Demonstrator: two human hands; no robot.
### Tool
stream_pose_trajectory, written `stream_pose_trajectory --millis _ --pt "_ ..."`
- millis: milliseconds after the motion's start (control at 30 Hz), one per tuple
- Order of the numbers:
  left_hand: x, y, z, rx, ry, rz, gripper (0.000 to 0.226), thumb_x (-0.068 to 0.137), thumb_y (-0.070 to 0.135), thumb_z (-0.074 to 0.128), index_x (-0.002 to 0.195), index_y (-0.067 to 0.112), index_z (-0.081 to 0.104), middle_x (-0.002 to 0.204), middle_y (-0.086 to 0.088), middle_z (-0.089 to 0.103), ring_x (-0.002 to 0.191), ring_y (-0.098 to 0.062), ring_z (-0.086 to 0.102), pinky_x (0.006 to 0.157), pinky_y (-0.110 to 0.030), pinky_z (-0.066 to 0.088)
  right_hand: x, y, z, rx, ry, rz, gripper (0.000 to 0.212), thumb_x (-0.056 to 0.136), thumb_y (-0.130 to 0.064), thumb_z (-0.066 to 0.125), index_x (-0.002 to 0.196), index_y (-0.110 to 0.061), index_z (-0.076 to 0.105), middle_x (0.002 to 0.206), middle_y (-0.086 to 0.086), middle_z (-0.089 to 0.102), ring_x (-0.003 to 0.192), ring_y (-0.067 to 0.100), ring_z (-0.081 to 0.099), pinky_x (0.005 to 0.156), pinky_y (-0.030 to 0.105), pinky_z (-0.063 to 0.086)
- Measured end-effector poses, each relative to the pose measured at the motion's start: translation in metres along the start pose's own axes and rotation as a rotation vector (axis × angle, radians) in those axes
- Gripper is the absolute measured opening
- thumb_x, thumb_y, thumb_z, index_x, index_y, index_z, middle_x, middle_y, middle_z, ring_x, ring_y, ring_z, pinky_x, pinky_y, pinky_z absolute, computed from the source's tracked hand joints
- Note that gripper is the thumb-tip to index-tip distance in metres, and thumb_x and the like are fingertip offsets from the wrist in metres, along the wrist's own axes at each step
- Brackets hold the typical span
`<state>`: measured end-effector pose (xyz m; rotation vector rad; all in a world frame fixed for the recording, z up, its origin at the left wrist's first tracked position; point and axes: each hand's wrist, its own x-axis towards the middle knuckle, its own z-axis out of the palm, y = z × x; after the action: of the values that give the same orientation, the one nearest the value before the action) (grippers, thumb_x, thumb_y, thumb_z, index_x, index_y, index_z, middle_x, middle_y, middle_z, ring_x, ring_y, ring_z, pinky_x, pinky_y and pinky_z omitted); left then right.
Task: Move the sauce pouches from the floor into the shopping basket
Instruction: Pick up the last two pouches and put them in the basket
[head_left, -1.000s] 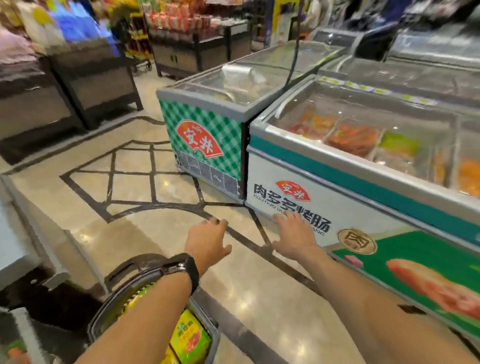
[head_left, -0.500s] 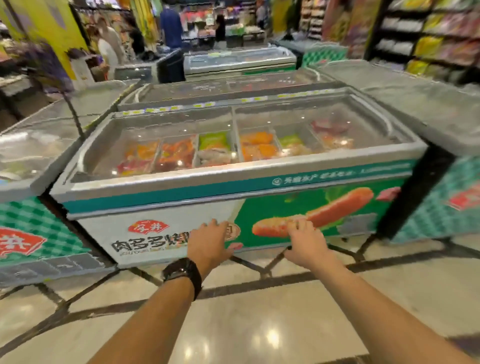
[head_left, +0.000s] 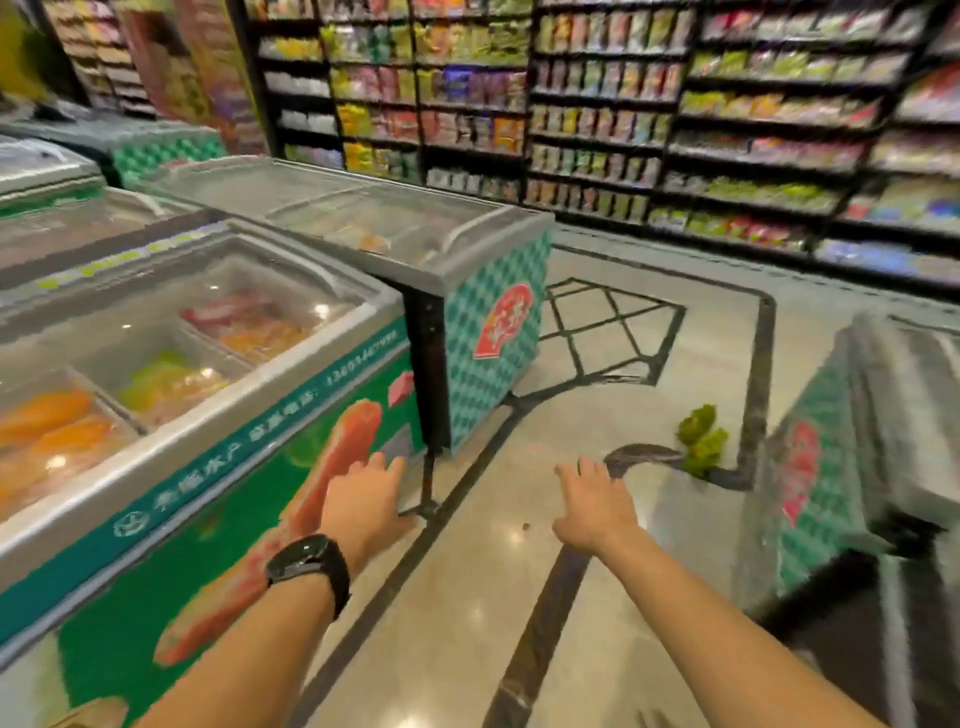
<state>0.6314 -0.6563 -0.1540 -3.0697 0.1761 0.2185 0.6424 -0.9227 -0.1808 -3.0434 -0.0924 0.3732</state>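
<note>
Glossy stone floor (head_left: 467, 597), lumpy green pouches (head_left: 701, 441); left hand (head_left: 363, 501), right hand (head_left: 595, 506), fingers loose

A chest freezer (head_left: 208, 405) runs along the left edge of the floor (head_left: 467, 623), with a second freezer (head_left: 405, 234) behind it to the right. A third freezer (head_left: 857, 441) stands at the floor's right edge. Between them, near the third freezer's corner, a heap of pouches (head_left: 701, 439) lies on the floor. Stocked shelves (head_left: 675, 104) line the far edge.
</note>
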Motion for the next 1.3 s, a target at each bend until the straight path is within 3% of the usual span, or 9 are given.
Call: stream_pose_trajectory --millis 267,567,867,1300 --pt "0.169 0.11 -0.025 -0.031 0.038 0.389 0.068 0.09 0.052 0.061 0.145 0.022 0.037 0.138 -0.009 0.049 0.123 -0.031 0.053 0.096 -0.042 0.049 0.07 0.085 -0.015 0.078 -0.021 0.325 0.075 0.085 -0.04 0.063 0.15 -0.021 0.029 0.149 0.011 0.032 0.137 0.031 0.034 0.106 0.042 0.041" --pt "0.312 0.153 -0.039 0.045 -0.022 0.597 0.066 0.093 0.047 0.058 0.148 0.02 0.032 0.141 -0.01 0.046 0.125 -0.032 0.051 0.098 -0.042 0.045 0.148 0.141 -0.033 0.144 -0.042 0.535 0.073 0.088 -0.037 0.06 0.151 -0.023 0.026 0.147 0.009 0.034 0.136 0.029 0.035 0.102 0.041 0.039" --pt "0.445 0.253 -0.048 0.083 0.017 0.707 0.064 0.093 0.049 0.058 0.145 0.022 0.033 0.138 -0.009 0.049 0.121 -0.031 0.053 0.097 -0.041 0.05 0.243 0.255 -0.049 0.196 -0.03 0.623 0.067 0.089 -0.036 0.059 0.147 -0.02 0.031 0.146 0.01 0.032 0.134 0.031 0.034 0.101 0.04 0.04" --pt "0.613 0.386 -0.07 0.149 -0.013 0.685 0.064 0.092 0.053 0.055 0.145 0.023 0.034 0.141 -0.007 0.048 0.123 -0.029 0.053 0.094 -0.041 0.051 0.378 0.414 -0.074 0.276 -0.044 0.623 0.056 0.087 -0.038 0.06 0.137 -0.019 0.04 0.143 0.011 0.036 0.132 0.032 0.037 0.103 0.044 0.041"
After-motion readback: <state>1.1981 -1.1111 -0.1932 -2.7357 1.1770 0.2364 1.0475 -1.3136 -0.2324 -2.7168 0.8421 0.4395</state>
